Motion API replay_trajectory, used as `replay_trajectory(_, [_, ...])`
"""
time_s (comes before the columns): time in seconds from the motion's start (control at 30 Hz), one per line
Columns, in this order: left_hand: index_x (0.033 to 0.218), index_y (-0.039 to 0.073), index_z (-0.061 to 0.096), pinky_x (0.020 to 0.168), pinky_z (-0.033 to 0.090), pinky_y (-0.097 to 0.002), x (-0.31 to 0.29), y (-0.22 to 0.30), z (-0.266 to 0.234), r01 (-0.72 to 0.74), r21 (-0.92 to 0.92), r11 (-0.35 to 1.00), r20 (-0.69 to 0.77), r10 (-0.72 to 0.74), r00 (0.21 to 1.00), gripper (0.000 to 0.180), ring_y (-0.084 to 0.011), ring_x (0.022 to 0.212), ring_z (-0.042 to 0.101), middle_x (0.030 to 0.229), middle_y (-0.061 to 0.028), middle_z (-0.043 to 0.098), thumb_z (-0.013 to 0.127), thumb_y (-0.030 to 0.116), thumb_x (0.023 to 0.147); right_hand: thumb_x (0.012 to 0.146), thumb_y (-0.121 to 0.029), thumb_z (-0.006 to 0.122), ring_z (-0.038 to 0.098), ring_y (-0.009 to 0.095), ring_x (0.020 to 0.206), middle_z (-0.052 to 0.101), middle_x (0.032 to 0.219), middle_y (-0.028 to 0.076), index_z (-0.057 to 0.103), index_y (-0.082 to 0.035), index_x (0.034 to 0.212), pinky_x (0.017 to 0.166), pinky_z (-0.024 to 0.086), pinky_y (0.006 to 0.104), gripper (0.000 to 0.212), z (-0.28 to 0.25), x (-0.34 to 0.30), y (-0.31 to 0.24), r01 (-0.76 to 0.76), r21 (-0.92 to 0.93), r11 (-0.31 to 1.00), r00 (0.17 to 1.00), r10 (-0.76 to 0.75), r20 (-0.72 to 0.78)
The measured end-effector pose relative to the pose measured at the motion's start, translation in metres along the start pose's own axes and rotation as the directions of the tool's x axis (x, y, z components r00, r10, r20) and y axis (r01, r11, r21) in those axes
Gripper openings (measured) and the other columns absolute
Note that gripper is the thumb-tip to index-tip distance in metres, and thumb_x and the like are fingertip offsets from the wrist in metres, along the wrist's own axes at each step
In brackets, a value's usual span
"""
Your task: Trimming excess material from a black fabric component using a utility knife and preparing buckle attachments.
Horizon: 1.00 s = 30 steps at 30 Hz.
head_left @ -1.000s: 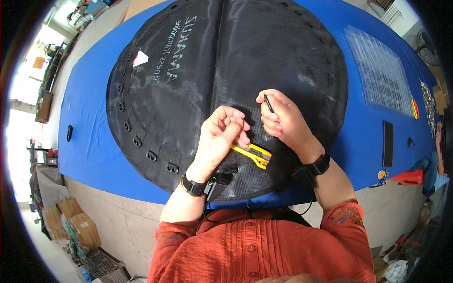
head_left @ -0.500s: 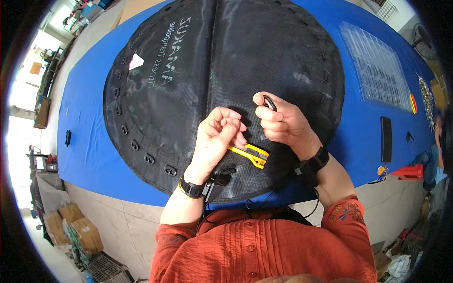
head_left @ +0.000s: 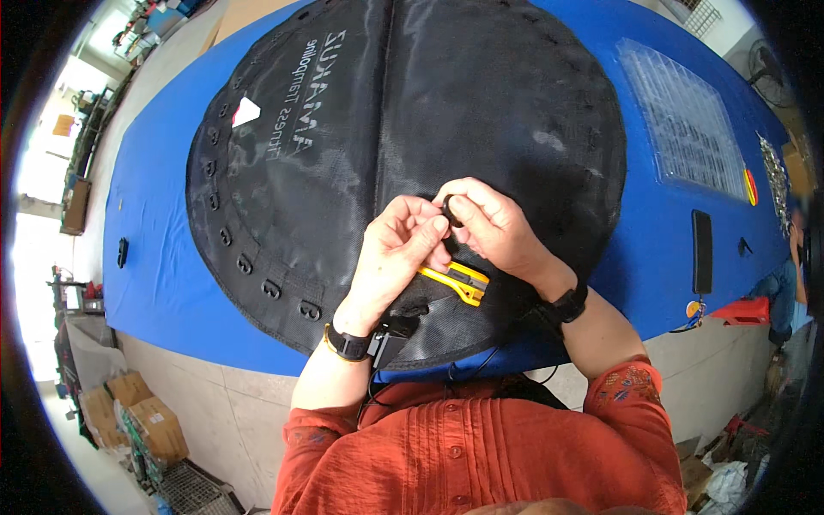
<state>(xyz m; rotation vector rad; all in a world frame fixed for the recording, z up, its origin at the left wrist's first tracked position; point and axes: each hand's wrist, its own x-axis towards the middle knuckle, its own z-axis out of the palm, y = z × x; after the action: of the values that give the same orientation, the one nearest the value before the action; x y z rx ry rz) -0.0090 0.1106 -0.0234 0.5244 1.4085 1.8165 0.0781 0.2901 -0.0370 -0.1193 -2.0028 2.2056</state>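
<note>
A round black trampoline mat (head_left: pixel 489 112) lies in front of me, with small black loops sewn along its left edge. Above its near half my two hands meet. My right hand (head_left: pixel 498 227) is closed on a small black ring (head_left: pixel 452 211), held between thumb and forefinger. My left hand (head_left: pixel 396 249) is pinched shut beside the ring, its fingertips up against it; what lies inside the pinch is hidden. Just under the left fingers is a yellow cutter (head_left: pixel 459 281), and I cannot tell whether that hand touches it.
The mat rests on a blue-covered table (head_left: pixel 154 197). Right of the mat are a clear ribbed plastic sheet (head_left: pixel 682 120), a black flat bar (head_left: pixel 702 253) and a pile of metal pieces (head_left: pixel 775 184). A small black part (head_left: pixel 124 252) lies far left. Cardboard boxes (head_left: pixel 154 425) stand on the floor.
My right hand has moved left and slightly down with the black ring, from apart to touching the left fingertips. My left hand has hardly moved.
</note>
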Motion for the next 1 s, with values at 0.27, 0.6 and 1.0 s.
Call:
replay_trajectory(0.27, [0.111, 0.000, 0.064, 0.064, 0.054, -0.0230, -0.004, 0.002, 0.005, 0.023, 0.061, 0.998, -0.055, -0.020, 0.998, 0.009, -0.0079, 0.068, 0.065, 0.088, -0.0050, 0.073, 0.066, 0.009, 0.108, 0.110, -0.013, 0.059, 0.065, 0.006, 0.077, 0.071, 0.088, 0.002, 0.068, -0.005, 0.120, 0.072, 0.056, 0.0271, 0.015, 0.008, -0.002, 0.008, 0.044, 0.001, 0.999, 0.999, -0.044, -0.017])
replay_trajectory(0.6, [0.109, 0.003, 0.062, 0.062, 0.054, -0.0243, -0.001, 0.000, -0.002, -0.054, 0.098, 0.994, -0.058, 0.060, 0.997, 0.008, -0.0093, 0.065, 0.064, 0.095, -0.0086, 0.073, 0.060, 0.011, 0.111, 0.107, -0.013, 0.065, 0.073, 0.022, 0.081, 0.073, 0.089, 0.013, 0.062, -0.003, 0.115, 0.073, 0.056, 0.0364, 0.014, 0.003, 0.001, 0.006, 0.172, -0.196, 0.965, 0.984, -0.177, -0.006])
replay_trajectory(1.0, [0.108, 0.003, 0.064, 0.063, 0.053, -0.0242, -0.002, -0.003, 0.001, -0.118, 0.098, 0.988, 0.006, 0.118, 0.993, 0.007, -0.0089, 0.065, 0.063, 0.085, -0.0044, 0.070, 0.067, 0.009, 0.108, 0.110, -0.015, 0.061, 0.064, 0.010, 0.069, 0.072, 0.090, 0.005, 0.061, -0.004, 0.117, 0.063, 0.054, 0.0293, 0.013, 0.005, -0.001, 0.009, 0.194, -0.184, 0.964, 0.981, -0.196, 0.007])
